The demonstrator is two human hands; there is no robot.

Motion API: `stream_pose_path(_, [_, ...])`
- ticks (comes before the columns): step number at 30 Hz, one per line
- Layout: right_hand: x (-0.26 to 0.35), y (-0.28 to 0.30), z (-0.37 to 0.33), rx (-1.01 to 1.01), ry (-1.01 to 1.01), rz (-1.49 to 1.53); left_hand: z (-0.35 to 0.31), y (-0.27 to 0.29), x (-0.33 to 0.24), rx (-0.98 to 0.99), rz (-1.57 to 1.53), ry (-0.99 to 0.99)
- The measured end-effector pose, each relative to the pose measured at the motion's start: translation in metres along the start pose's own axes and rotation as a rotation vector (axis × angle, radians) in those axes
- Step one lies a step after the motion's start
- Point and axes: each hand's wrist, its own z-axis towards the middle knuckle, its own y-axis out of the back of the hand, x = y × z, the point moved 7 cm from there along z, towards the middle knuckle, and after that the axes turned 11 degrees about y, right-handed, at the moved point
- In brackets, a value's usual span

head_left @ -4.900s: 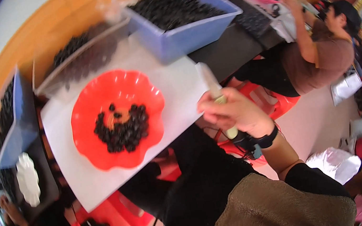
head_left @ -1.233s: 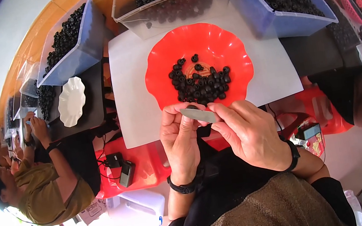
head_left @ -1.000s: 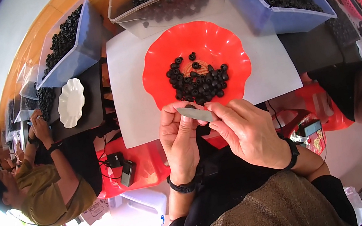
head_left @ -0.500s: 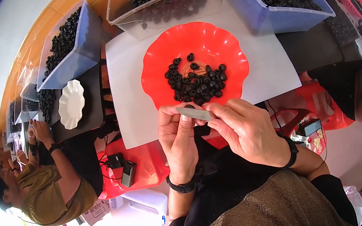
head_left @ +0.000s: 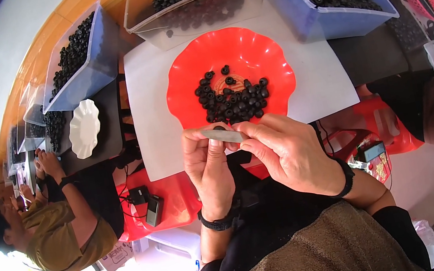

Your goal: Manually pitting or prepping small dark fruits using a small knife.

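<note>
Seemingly unfinished, a dark piece [head_left: 218, 128] sits pinched in left hand [head_left: 209, 168], right hand [head_left: 293, 151] gripping knife [head_left: 224, 135]; twelve-o'clock bowl [head_left: 265, 63] holds more.

The knife [head_left: 224, 135], its handle hidden from me in the right hand [head_left: 291, 148], partly covered a black bead [head_left: 218, 128]; the clear tub [head_left: 195, 14] at the table's [head_left: 158, 117] far edge was cut off.
</note>
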Motion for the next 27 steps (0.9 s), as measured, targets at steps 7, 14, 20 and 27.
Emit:
stream_pose_path(7, [-0.024, 0.015, 0.007, -0.033, -0.067, -0.125, -0.011, -0.021, -0.024, 0.106, -0.013, -0.088])
stream_pose_path(14, [0.001, 0.017, 0.002, 0.036, -0.041, 0.034, -0.001, -0.001, -0.008, 0.060, -0.167, 0.047])
stream_pose_path(20, [0.005, 0.015, -0.003, 0.056, -0.001, -0.036, 0.000, -0.002, -0.003, 0.115, -0.123, 0.042])
stream_pose_path(27, [0.008, 0.018, -0.003, 0.086, -0.037, -0.037, -0.002, -0.001, -0.001, 0.105, -0.120, 0.039])
